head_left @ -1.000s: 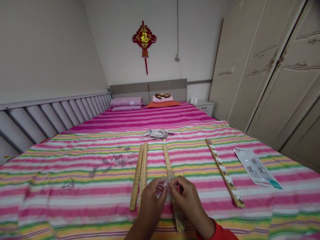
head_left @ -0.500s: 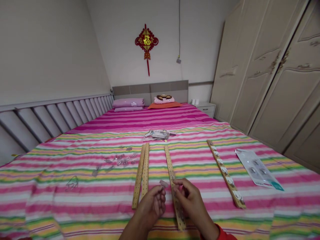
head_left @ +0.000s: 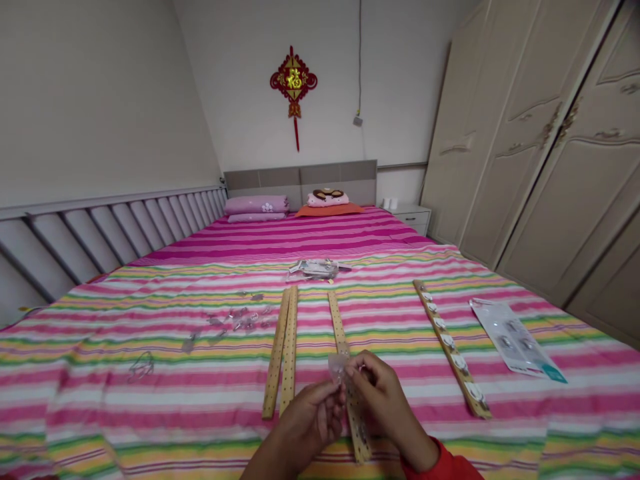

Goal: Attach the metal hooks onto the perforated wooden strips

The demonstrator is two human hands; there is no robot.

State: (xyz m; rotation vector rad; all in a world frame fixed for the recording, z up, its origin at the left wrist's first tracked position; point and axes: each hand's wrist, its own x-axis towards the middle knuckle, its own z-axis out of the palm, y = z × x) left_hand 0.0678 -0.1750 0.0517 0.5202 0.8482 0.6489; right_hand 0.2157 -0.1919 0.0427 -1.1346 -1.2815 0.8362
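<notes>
A small clear plastic bag (head_left: pixel 337 363) is pinched between the thumb and fingers of my left hand (head_left: pixel 317 417), over a perforated wooden strip (head_left: pixel 339 323). My right hand (head_left: pixel 377 393) is closed at the bag's right edge, its fingertips touching it; part of the strip is hidden beneath. Two more perforated strips (head_left: pixel 276 357) lie side by side to the left. On the right, another strip (head_left: pixel 434 310) bears a row of several white and metal pieces (head_left: pixel 459 362).
Several small clear packets (head_left: pixel 245 320) are scattered at the left, with a crumpled clear piece (head_left: pixel 143 365) nearer. A plastic package (head_left: pixel 319 269) lies beyond the strips. A blister pack (head_left: pixel 517 340) is at the far right of the striped bedding.
My left hand has moved right and slightly inward with the small bag, which now stands upright against my right fingertips. My right hand has shifted little.
</notes>
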